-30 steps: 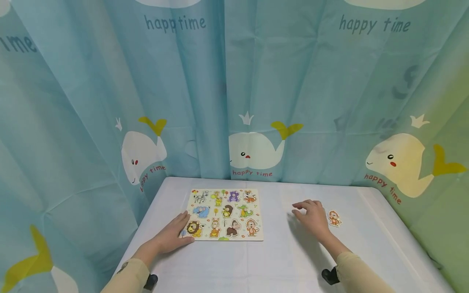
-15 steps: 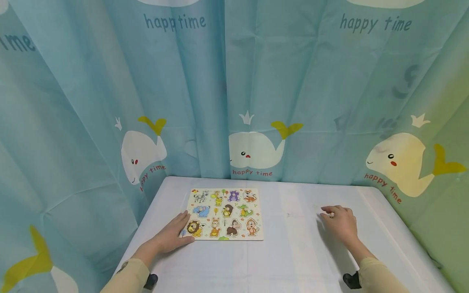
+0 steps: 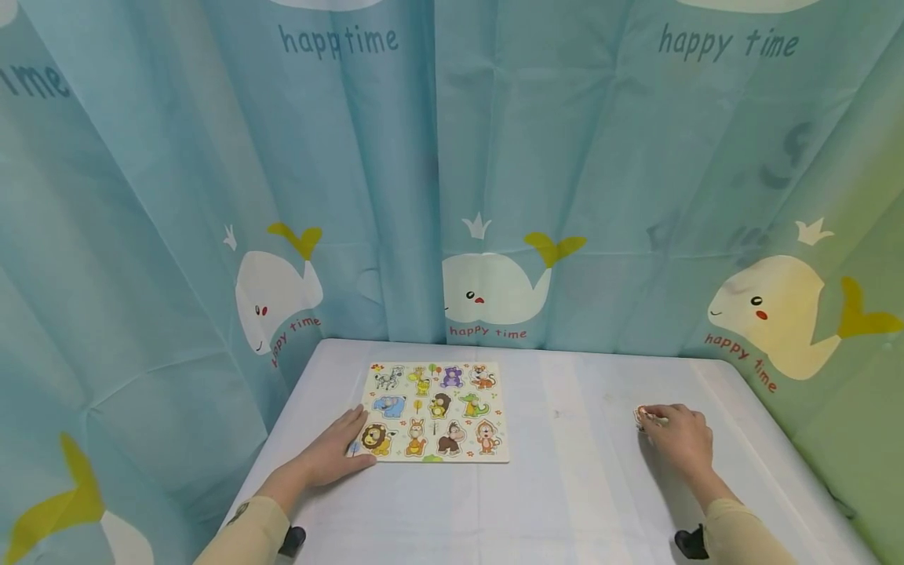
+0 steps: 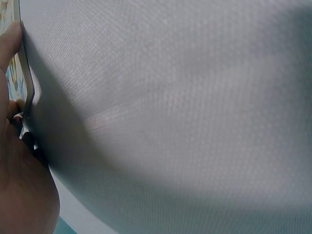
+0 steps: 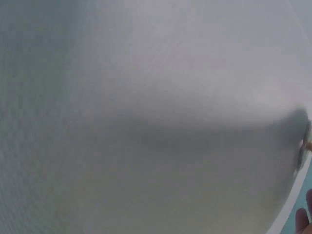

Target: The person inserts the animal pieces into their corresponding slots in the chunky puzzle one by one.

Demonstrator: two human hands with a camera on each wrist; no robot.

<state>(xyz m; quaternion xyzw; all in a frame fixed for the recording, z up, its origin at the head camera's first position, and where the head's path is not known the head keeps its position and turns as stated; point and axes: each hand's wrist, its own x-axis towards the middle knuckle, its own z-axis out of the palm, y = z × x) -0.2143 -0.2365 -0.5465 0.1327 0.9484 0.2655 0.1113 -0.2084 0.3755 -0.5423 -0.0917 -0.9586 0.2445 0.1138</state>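
Observation:
My left hand [image 3: 332, 449] lies at the lower left corner of an animal puzzle board [image 3: 424, 463], its fingers along the left edge and the thumb at the near edge. In the left wrist view, the thumb [image 4: 10, 44] touches the side of the board [image 4: 29, 95]. Off to the right, my right hand [image 3: 681, 439] pinches a small monkey puzzle piece [image 3: 639, 417] from above, and the fingers cover part of it. The right wrist view catches only the piece [image 5: 303, 148] and some fingertips [image 5: 301, 220] at its right edge.
The board bears several animal pictures, among them a lion [image 3: 376, 439], an elephant [image 3: 389, 406] and another monkey [image 3: 486, 437]. A white cloth covers the table [image 3: 551, 486]. Behind it hangs a blue curtain [image 3: 600, 157] printed with whales.
My right hand has moved right from beside the board to the monkey piece, and its fingers have come down onto it. The left hand and the board stay in place.

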